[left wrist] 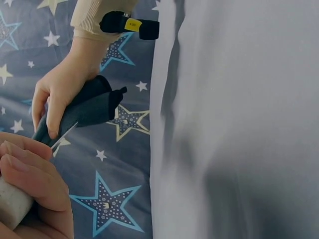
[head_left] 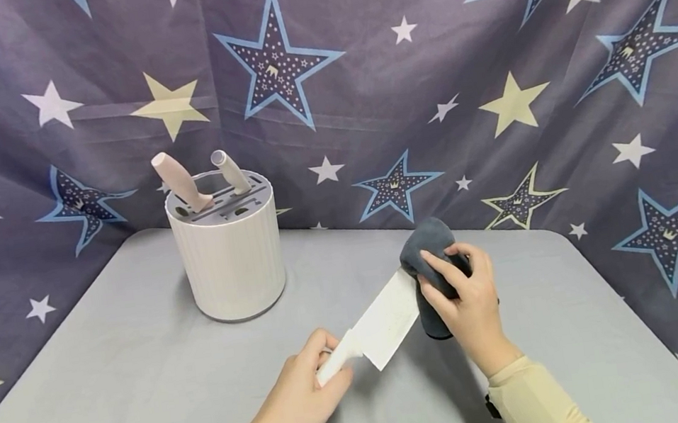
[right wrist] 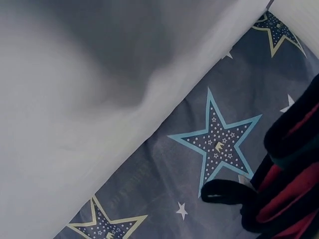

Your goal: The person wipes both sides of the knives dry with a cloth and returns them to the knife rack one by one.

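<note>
My left hand grips a kitchen cleaver by its white handle, blade slanting up and right over the table. A folded dark grey cloth covers the far end of the blade, and my right hand pinches it there. From the left wrist, the curled fingers wrap the pale handle, and the blade shows as a thin line running into the cloth. Dark cloth folds with red inside and a hanging loop appear in the right wrist view; the right hand is hidden there.
A white round knife block stands at the back left of the grey-covered table. Two knives sit in it, one with a pink handle, one with a pale handle. A star-patterned curtain hangs behind.
</note>
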`<state>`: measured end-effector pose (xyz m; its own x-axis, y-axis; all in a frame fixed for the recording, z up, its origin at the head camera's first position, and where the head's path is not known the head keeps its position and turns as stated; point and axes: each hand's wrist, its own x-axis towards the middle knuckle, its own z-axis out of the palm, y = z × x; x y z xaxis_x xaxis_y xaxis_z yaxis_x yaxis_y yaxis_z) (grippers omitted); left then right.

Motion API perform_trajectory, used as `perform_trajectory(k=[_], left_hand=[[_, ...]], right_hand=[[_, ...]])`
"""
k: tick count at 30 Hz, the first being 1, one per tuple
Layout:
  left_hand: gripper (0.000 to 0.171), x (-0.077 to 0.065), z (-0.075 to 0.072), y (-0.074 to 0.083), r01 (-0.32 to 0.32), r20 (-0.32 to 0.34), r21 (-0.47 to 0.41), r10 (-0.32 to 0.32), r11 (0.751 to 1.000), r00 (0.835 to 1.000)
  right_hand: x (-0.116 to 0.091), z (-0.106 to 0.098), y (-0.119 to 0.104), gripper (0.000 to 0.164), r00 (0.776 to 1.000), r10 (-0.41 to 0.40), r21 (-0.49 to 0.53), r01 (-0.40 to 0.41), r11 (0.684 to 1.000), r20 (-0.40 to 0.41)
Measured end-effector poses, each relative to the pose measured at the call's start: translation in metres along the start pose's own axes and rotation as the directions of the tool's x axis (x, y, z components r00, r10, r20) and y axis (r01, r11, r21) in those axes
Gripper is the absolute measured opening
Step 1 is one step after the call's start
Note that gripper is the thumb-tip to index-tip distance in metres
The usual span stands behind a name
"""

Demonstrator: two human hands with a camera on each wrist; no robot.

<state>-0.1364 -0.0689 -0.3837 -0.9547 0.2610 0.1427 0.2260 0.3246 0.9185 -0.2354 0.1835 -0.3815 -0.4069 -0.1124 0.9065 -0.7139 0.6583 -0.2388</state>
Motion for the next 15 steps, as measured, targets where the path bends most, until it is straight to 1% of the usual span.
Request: perform_trajectory(k=[2, 6, 9, 11, 15], left_hand=[[0.014, 0.000, 0.000, 0.000, -0.008, -0.001, 0.005, 0.008, 1.000, 1.000], [0.015, -0.001, 0.000, 0.000, -0.041, 0.001, 0.001, 0.041, 0.999, 0.999], [0.015, -0.002, 0.001, -0.001, -0.064, 0.002, -0.008, 0.064, 0.998, 0.998], [0.016, -0.002, 0.001, -0.002, -0.079, -0.002, -0.004, 0.079, 0.997, 0.997], [0.016, -0.002, 0.002, -0.002, -0.077, -0.001, -0.013, 0.077, 0.997, 0.997]], right_hand=[[0.001, -0.001, 0.001, 0.035, 1.000, 0.013, -0.002, -0.013, 1.000, -0.006], [0.003, -0.002, 0.004, 0.032, 0.997, 0.077, -0.013, -0.077, 0.997, -0.002], [0.005, -0.003, 0.007, 0.030, 0.992, 0.123, -0.023, -0.123, 0.992, -0.012], [0.006, -0.002, 0.009, 0.030, 0.990, 0.139, -0.024, -0.140, 0.990, -0.030], [0.007, -0.003, 0.013, 0.032, 0.980, 0.189, -0.014, -0.191, 0.982, -0.066]])
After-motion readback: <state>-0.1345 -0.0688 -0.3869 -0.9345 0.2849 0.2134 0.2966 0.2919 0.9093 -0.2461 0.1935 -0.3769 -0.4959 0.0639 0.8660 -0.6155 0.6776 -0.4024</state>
